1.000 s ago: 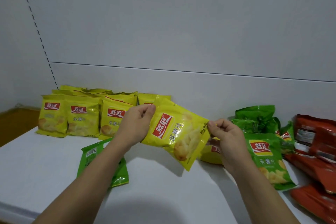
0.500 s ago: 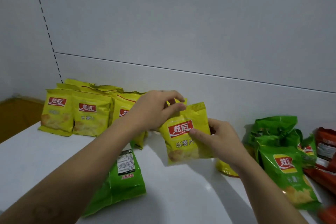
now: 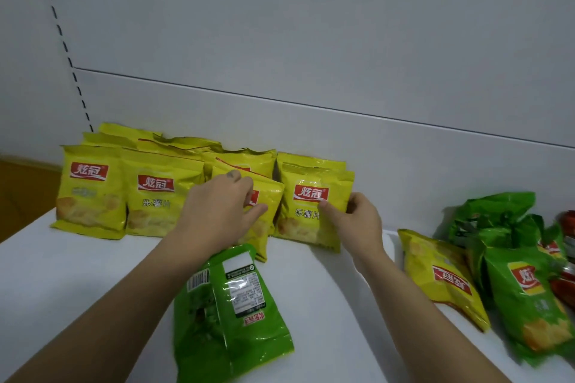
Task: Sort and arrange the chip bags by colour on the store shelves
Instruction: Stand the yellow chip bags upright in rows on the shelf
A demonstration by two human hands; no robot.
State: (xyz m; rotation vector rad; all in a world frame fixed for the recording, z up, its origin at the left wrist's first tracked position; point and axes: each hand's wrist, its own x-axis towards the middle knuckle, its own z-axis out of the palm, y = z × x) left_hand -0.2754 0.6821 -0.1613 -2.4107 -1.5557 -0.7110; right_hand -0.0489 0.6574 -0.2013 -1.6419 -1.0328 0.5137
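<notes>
A row of yellow chip bags (image 3: 155,193) stands upright against the back panel at the left of the white shelf (image 3: 77,277). At the row's right end stands a yellow bag (image 3: 306,214); my right hand (image 3: 354,224) pinches its right edge, thumb on the front. Just left of it a tilted yellow bag (image 3: 270,196) leans forward, and my left hand (image 3: 217,211) grips it from the front, fingers curled over its face.
A green bag (image 3: 230,314) lies back side up under my left forearm. At the right lie one loose yellow bag (image 3: 441,277), a heap of green bags (image 3: 525,295) and red bags (image 3: 569,224) at the frame edge.
The yellow bag that both hands held in the air now stands at the right end of the yellow row. My left hand has shifted onto the neighbouring tilted bag.
</notes>
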